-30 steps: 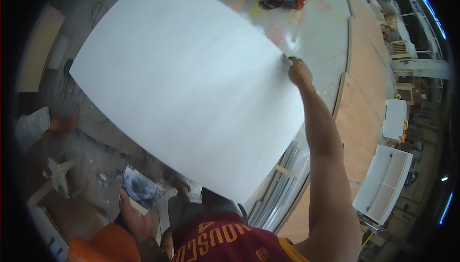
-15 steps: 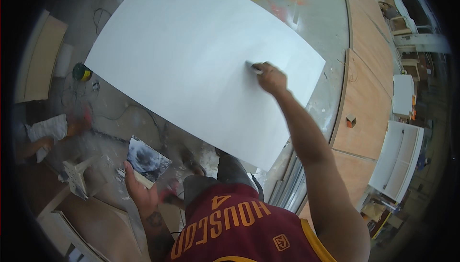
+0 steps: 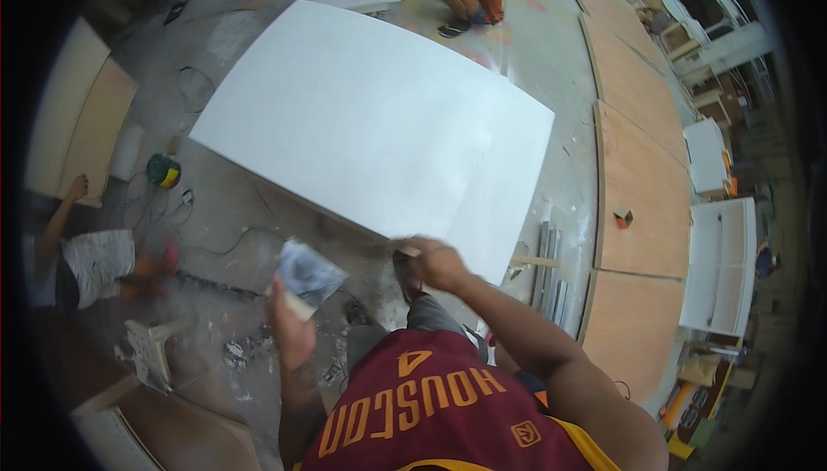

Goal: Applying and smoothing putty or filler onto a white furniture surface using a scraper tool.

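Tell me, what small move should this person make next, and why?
Probably bring the right hand across to the smeared plate: the left hand holds that plate out to one side, while the right hand, fingers curled, is apart from it, by the near edge of the white panel. Blur hides what the fingers grip.
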Action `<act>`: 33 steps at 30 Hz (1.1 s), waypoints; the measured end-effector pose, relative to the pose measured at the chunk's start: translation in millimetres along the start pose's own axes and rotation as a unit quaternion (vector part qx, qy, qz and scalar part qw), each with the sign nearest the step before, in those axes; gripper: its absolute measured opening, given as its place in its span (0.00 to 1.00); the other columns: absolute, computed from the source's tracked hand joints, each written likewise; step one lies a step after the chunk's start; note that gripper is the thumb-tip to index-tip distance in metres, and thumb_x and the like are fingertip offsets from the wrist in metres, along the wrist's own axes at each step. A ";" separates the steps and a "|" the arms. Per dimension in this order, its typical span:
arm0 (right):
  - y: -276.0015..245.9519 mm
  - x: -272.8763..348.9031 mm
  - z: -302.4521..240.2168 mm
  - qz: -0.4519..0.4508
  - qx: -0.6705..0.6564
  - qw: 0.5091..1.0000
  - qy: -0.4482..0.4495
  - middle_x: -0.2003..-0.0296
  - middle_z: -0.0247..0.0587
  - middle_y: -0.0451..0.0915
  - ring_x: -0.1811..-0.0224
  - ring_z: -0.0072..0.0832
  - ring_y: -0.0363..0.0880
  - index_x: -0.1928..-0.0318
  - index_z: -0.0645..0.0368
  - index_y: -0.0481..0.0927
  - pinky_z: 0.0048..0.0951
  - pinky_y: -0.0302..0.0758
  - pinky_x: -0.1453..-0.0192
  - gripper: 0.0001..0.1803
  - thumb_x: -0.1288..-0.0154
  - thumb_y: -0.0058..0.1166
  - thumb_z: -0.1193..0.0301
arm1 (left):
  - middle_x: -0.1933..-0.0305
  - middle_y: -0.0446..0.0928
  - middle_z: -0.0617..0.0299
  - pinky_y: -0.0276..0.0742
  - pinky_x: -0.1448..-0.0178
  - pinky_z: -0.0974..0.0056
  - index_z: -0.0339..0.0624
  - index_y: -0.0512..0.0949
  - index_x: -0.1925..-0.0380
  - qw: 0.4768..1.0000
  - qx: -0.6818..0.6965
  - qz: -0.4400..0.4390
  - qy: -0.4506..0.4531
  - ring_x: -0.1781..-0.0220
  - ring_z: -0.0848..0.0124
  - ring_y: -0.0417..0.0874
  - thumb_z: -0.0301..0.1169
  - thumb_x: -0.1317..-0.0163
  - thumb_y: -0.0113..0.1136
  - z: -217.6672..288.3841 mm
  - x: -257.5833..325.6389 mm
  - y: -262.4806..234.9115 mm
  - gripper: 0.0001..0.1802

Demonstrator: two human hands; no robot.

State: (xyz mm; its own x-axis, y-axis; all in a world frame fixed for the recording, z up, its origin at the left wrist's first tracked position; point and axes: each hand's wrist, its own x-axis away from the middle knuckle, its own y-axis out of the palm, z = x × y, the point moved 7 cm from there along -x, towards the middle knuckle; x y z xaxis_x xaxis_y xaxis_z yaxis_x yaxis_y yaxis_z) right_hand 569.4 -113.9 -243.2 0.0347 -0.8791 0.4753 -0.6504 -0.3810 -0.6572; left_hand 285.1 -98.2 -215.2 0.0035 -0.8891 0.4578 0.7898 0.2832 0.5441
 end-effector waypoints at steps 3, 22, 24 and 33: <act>-91.3 41.0 -69.5 0.117 -0.241 0.949 -0.166 0.43 0.46 0.77 0.46 0.36 0.79 0.32 0.59 0.69 0.35 0.74 0.39 0.26 0.30 0.44 0.79 | 0.44 0.78 0.55 0.79 0.40 0.57 0.34 0.71 0.40 0.998 0.014 -0.060 -0.033 0.43 0.64 0.81 0.46 0.26 0.51 -19.0 -2.2 31.8 0.27; -120.1 191.7 -170.9 0.247 -0.075 0.762 -0.594 0.38 0.55 0.73 0.34 0.53 0.71 0.42 0.52 0.76 0.53 0.70 0.32 0.20 0.30 0.56 0.59 | 0.41 0.75 0.59 0.72 0.36 0.58 0.38 0.64 0.32 0.908 0.111 -0.402 -0.042 0.41 0.65 0.77 0.49 0.21 0.34 36.4 50.1 176.6 0.30; -123.0 184.2 -158.8 0.247 -0.089 0.775 -0.575 0.38 0.54 0.73 0.33 0.53 0.70 0.43 0.51 0.77 0.53 0.68 0.31 0.19 0.33 0.59 0.63 | 0.41 0.75 0.58 0.72 0.36 0.58 0.38 0.64 0.32 0.910 0.133 -0.377 -0.105 0.42 0.65 0.77 0.50 0.21 0.33 26.7 43.0 189.1 0.31; -170.0 131.3 -102.2 0.222 -0.111 0.805 -0.539 0.38 0.50 0.74 0.33 0.54 0.66 0.41 0.40 0.81 0.50 0.64 0.30 0.19 0.32 0.60 0.62 | 0.50 0.82 0.54 0.81 0.42 0.57 0.34 0.74 0.46 0.952 0.105 -0.277 -0.080 0.49 0.63 0.85 0.44 0.23 0.43 -4.9 -0.1 242.0 0.23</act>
State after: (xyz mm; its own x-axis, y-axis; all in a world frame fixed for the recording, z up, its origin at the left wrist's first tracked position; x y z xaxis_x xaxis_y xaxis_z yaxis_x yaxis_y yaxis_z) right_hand 607.0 -135.4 -9.3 0.3218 -0.6970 -0.6408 -0.8959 -0.0053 -0.4442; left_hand 479.2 -31.4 -87.0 -0.4848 -0.8611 0.1530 0.5036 -0.1319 0.8538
